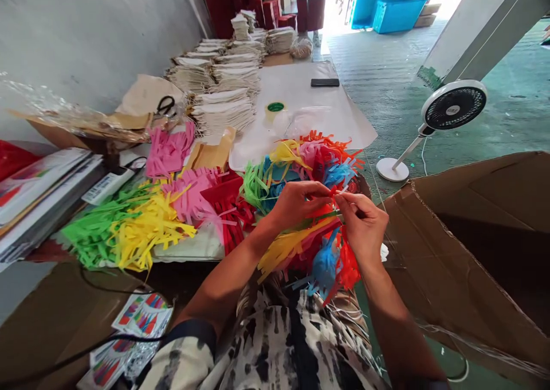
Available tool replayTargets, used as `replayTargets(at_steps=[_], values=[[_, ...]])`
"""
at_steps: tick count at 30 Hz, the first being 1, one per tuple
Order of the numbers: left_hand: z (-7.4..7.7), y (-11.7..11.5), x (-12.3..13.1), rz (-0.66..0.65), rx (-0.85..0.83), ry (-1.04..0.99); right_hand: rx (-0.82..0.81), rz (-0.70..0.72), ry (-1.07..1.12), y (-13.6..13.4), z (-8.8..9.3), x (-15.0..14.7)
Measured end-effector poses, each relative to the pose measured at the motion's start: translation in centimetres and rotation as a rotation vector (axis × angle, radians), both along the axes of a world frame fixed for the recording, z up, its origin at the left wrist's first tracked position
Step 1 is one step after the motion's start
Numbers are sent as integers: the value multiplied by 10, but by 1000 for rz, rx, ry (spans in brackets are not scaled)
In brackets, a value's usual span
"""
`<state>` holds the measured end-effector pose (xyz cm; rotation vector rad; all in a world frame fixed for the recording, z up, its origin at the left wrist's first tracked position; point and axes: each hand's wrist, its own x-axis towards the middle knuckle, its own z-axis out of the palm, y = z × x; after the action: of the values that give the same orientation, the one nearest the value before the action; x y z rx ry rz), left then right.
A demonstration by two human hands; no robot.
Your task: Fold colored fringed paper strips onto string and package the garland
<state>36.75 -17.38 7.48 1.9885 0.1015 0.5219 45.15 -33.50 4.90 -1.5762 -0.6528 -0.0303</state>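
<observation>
My left hand point(296, 204) and my right hand point(363, 227) meet at the fingertips, both pinching a thin white strand point(342, 189). Multicoloured fringed paper point(320, 252) in red, yellow and blue hangs below my fingers, and it seems to be joined to the strand. Just beyond my hands lies a heap of fringed paper point(301, 166) in orange, pink, blue, green and yellow. Loose green and yellow fringe point(129, 227) and pink fringe point(169, 149) lie further left on the table.
Stacks of white folded paper point(223, 86) line the wall beside black scissors point(165, 105), green-cored tape point(275, 112) and a phone point(325, 82). An open cardboard box point(468, 247) stands at right, beyond it a white fan point(451, 106). A person's legs point(310, 12) stand far ahead.
</observation>
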Motion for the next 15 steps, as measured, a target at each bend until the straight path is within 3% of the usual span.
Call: replayTargets(at_steps=[5, 10, 15], values=[[-1, 1, -1, -15, 40, -14, -24, 4, 9, 0, 0, -3], [-1, 1, -3, -30, -25, 4, -82, 1, 78, 1, 0, -1], [-4, -3, -2, 55, -81, -20, -83, -29, 109, 6, 4, -3]])
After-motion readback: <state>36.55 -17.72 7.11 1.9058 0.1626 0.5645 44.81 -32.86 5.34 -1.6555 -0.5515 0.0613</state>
